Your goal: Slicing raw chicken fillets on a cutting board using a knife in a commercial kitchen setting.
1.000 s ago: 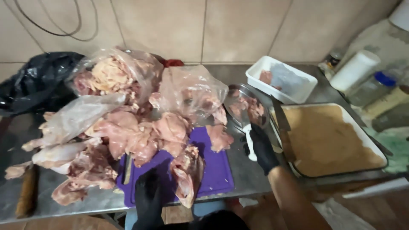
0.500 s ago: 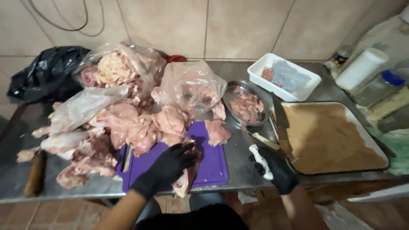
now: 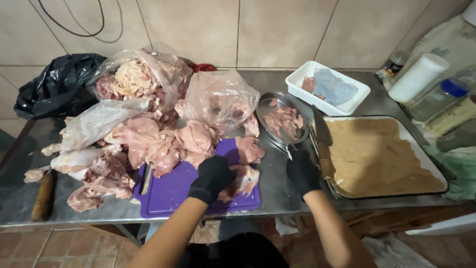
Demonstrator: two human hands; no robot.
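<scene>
My left hand (image 3: 213,176), in a black glove, grips a piece of raw chicken (image 3: 244,179) at the right end of the purple cutting board (image 3: 168,191). My right hand (image 3: 302,171), also in a black glove, is closed around a knife (image 3: 286,145). Its thin blade points away from me toward a metal bowl of meat pieces (image 3: 282,119). This hand sits on the steel counter, between the board and a tray of breadcrumbs (image 3: 377,154).
A heap of raw chicken (image 3: 148,141) and clear bags of it (image 3: 218,99) crowd the board's far and left sides. A dark broad blade (image 3: 321,131) rests on the tray's left rim. Also here: a white tub (image 3: 327,87), a black bag (image 3: 54,89), a wooden-handled tool (image 3: 42,196) and bottles (image 3: 419,77).
My left hand has shifted right along the board with the chicken piece. My right hand has moved away from me, from the counter's front edge toward the metal bowl.
</scene>
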